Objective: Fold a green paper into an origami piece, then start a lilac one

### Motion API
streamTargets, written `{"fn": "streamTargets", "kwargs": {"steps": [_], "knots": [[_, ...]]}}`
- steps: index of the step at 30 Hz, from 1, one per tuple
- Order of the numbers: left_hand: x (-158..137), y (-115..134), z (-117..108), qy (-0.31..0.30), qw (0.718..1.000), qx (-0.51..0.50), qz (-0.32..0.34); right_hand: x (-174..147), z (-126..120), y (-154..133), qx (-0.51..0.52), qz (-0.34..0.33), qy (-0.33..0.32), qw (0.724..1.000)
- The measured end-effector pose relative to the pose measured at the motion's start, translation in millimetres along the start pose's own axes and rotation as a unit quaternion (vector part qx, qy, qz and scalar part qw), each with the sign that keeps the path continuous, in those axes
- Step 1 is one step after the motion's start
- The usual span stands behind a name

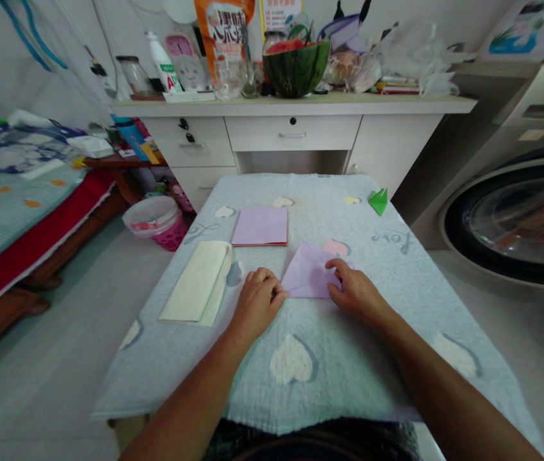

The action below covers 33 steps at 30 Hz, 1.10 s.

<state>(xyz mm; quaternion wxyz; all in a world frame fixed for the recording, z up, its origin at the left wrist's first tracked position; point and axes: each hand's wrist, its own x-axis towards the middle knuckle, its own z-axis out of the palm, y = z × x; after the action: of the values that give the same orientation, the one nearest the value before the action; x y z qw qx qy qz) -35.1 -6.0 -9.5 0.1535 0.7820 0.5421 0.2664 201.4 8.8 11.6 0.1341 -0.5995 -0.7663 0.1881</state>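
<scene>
A sheet of light purple paper point(308, 272), folded to a slanted, pointed shape, lies flat on the cloth-covered table. My left hand point(260, 296) has its fingers curled and pinches the paper's left corner between thumb and finger. Over the right side of the paper rests my right hand point(356, 291), thumb and forefinger apart and its other fingers partly hidden. That hand covers the paper's right corner. A stack of square paper point(260, 225), purple on top with a red edge beneath, lies just beyond my left hand. Left of that hand is a folded cream cloth or paper point(198, 282).
A small green folded paper piece point(378, 202) sits near the table's far right corner. Behind the table point(296, 403) stands a white cabinet point(296, 131) bearing a cut watermelon point(296, 70) and jars. A pink bin point(157, 221) is at left, a washing machine point(516, 211) at right.
</scene>
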Motion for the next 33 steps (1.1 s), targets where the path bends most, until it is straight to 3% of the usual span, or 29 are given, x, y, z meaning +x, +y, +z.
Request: {"fn": "streamTargets", "kwargs": {"steps": [13,19,33], "knots": [[-0.3,0.1,0.9,-0.002,1.000,0.005,-0.010,2.9,-3.6,6.2,0.039,0.013,-0.022,0.999],[0.6,0.9,-0.5,-0.003,1.000,0.008,-0.009,2.2,-5.9,6.0,0.026,0.053,-0.037,0.998],[1.3,2.7,-0.9,-0.006,1.000,0.016,-0.012,4.0,-6.6,7.4,0.051,0.098,-0.012,0.994]]}}
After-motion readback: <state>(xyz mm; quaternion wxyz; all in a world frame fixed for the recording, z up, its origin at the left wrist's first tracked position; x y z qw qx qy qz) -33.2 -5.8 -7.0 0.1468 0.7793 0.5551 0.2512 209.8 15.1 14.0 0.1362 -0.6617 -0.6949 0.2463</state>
